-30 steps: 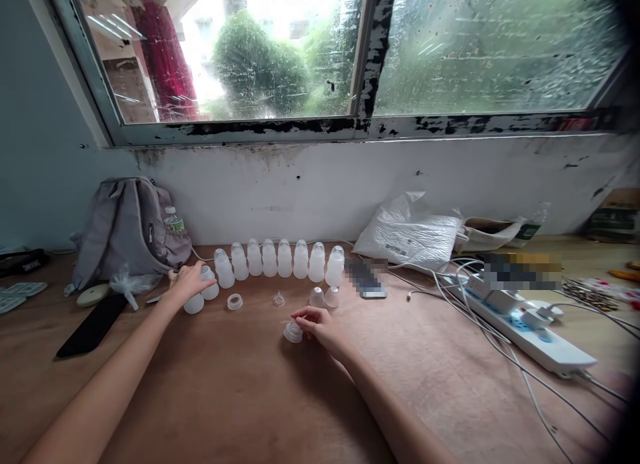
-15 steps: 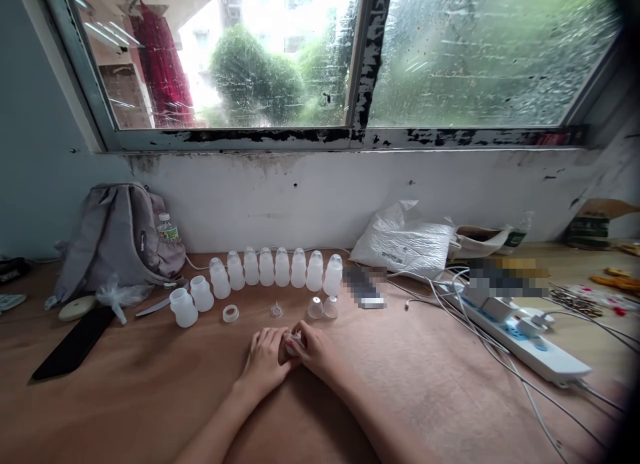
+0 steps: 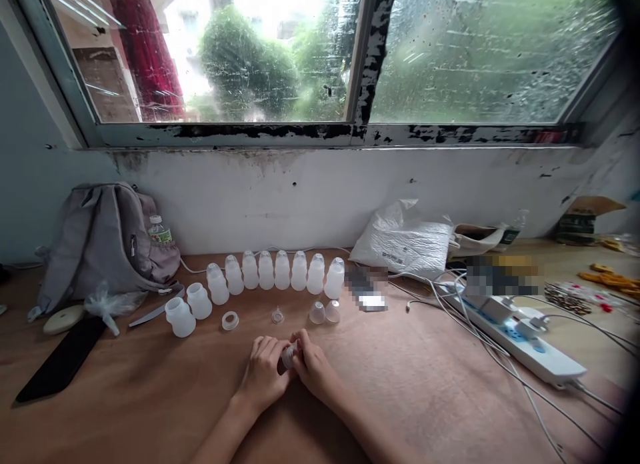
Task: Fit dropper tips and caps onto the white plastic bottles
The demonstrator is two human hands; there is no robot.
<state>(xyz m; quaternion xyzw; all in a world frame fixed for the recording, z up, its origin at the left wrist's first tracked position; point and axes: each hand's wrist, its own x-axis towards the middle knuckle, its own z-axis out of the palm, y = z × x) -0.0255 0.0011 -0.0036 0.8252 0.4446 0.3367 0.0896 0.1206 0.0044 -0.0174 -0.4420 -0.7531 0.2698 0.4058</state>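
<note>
My left hand (image 3: pixel 263 374) and my right hand (image 3: pixel 313 367) meet at the middle of the brown table, both gripping one small white plastic part (image 3: pixel 289 356) between their fingertips; most of it is hidden by fingers. Behind them stands a row of several capped white bottles (image 3: pixel 283 272). Two open white bottles (image 3: pixel 189 309) stand at the row's left end. Loose pieces lie in front of the row: a white ring (image 3: pixel 230 321), a small clear nipple (image 3: pixel 277 315) and two clear caps (image 3: pixel 324 311).
A grey backpack (image 3: pixel 107 244) with a water bottle leans at the back left, with a knife (image 3: pixel 153 312), a black phone (image 3: pixel 60 361) and a round disc (image 3: pixel 63 319) near it. A white plastic bag (image 3: pixel 405 241), a power strip (image 3: pixel 525 337) and tangled cables lie to the right.
One second ago my left hand was at the open bottles on the left; it came over to my right hand and both now hold the small white part. The view has shifted slightly.
</note>
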